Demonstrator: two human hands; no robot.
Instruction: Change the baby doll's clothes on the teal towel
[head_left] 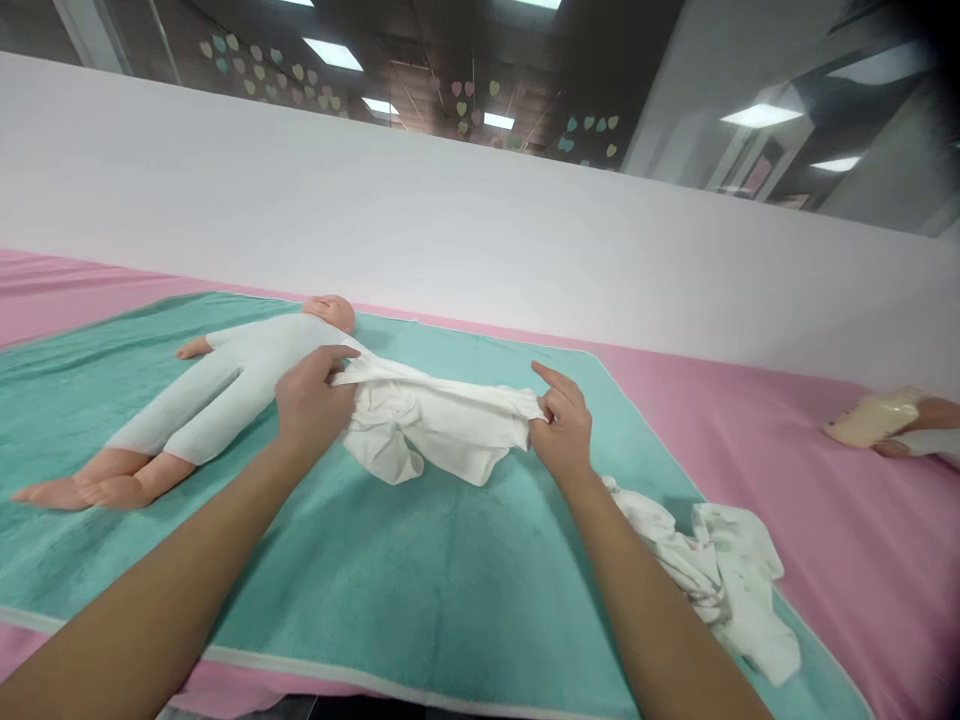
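Note:
A small white cloth garment (pixel 450 425) is stretched between my two hands above the green towel (pixel 390 580). My left hand (pixel 313 400) is closed on its left end, and my right hand (pixel 561 420) pinches the right end, index finger pointing outward. The lower part of the garment hangs in folds; its exact kind is not clear. To the left, a baby doll (pixel 247 365) lies on its back in a white suit, its head away from me and its feet toward the lower left. My left hand is in front of the doll's far arm.
Another crumpled white garment (pixel 720 560) lies on the towel at the right, partly behind my right forearm. A pink cover (pixel 825 500) spreads under the towel. At the far right lies a second doll (pixel 885 415), partly cut off. A white wall (pixel 450 230) with glass above stands behind.

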